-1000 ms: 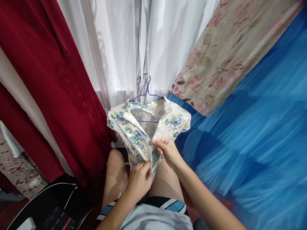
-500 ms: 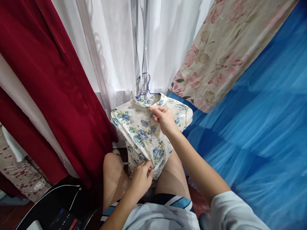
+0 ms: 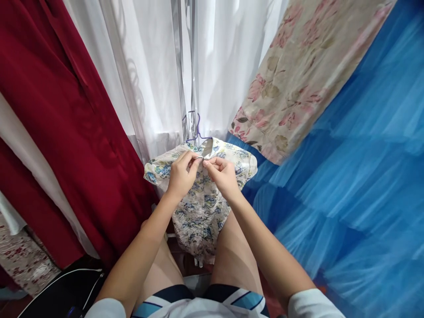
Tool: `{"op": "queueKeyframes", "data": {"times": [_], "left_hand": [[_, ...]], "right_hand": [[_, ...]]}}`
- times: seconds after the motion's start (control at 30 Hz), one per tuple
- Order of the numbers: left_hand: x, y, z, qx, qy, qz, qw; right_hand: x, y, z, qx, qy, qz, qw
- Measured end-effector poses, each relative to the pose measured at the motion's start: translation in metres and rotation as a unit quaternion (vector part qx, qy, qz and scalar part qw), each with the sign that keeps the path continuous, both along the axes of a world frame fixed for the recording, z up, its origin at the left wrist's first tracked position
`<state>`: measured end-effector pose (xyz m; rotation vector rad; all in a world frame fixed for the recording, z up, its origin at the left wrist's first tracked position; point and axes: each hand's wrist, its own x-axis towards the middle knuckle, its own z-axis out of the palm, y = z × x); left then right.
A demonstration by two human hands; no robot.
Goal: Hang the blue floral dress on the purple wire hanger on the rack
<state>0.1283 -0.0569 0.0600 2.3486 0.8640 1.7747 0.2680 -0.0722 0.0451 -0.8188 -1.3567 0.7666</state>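
Note:
A white blouse with blue and green flowers [image 3: 198, 207] hangs in front of me on a purple hanger [image 3: 198, 129]. Its lower part drops between my knees. My left hand [image 3: 183, 174] pinches the neckline from the left side, and my right hand [image 3: 221, 174] pinches it from the right. The fingertips of both hands nearly meet at the front of the collar. Whatever small fastening lies between them is too small to make out.
Dark red cloth [image 3: 82, 132] hangs at the left, white curtains [image 3: 149, 66] behind the blouse. To the right are a floral cloth [image 3: 281, 92] and layered blue tulle [image 3: 347, 176]. A black round surface with a white cable [image 3: 91, 293] sits at the lower left.
My left hand has risen from the blouse's lower front to the collar, beside my right hand. The blouse front now hangs down more loosely, and the view has shifted slightly.

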Motion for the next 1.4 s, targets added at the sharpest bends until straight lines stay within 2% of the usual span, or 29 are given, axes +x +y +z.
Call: {"op": "queueKeyframes", "data": {"times": [0.1,0.23,0.3,0.33,0.4,0.47,0.53,0.6,0.7,0.77,0.93,1.07,1.2,1.3,1.37,1.4], "left_hand": [[-0.012,0.010,0.002,0.011,-0.100,0.033,0.994],[-0.067,0.050,-0.005,-0.015,-0.275,0.079,0.958],[-0.094,0.075,-0.020,-0.079,-0.371,0.080,0.922],[-0.104,0.086,-0.031,-0.138,-0.424,0.080,0.891],[-0.112,0.098,-0.057,-0.248,-0.467,0.075,0.845],[-0.106,0.099,-0.083,-0.328,-0.446,0.057,0.831],[-0.094,0.092,-0.104,-0.387,-0.389,0.021,0.836],[-0.080,0.083,-0.119,-0.438,-0.319,-0.021,0.840],[-0.062,0.074,-0.129,-0.471,-0.222,-0.060,0.852],[-0.052,0.072,-0.132,-0.473,-0.165,-0.070,0.863],[-0.023,0.056,-0.142,-0.446,-0.060,-0.093,0.888],[-0.001,0.038,-0.138,-0.391,-0.041,-0.116,0.912],[0.007,0.025,-0.107,-0.290,-0.152,-0.145,0.934],[0.005,0.005,-0.078,-0.249,-0.191,-0.170,0.934],[0.005,-0.014,-0.064,-0.245,-0.156,-0.178,0.940],[0.006,-0.024,-0.060,-0.241,-0.125,-0.182,0.945]], "right_hand": [[0.002,0.018,-0.014,-0.013,-0.031,-0.036,0.999],[0.011,0.024,-0.030,-0.047,-0.053,-0.028,0.997],[0.014,0.019,-0.034,-0.061,-0.067,-0.016,0.996],[0.015,0.015,-0.036,-0.067,-0.072,-0.012,0.995],[0.016,0.008,-0.039,-0.078,-0.073,-0.009,0.994],[0.020,0.004,-0.042,-0.080,-0.062,-0.013,0.995],[0.033,0.005,-0.048,-0.074,-0.042,-0.036,0.996],[0.053,0.010,-0.056,-0.068,-0.010,-0.084,0.994],[0.090,0.021,-0.072,-0.071,0.049,-0.170,0.982],[0.107,0.027,-0.084,-0.080,0.067,-0.201,0.974],[0.115,0.027,-0.115,-0.117,0.045,-0.196,0.973],[0.105,0.016,-0.143,-0.152,-0.014,-0.158,0.976],[0.090,0.005,-0.159,-0.182,-0.094,-0.080,0.976],[0.075,-0.004,-0.151,-0.154,-0.158,-0.071,0.973],[0.062,-0.011,-0.138,-0.096,-0.229,-0.056,0.967],[0.054,-0.015,-0.130,-0.067,-0.261,-0.026,0.963]]}}
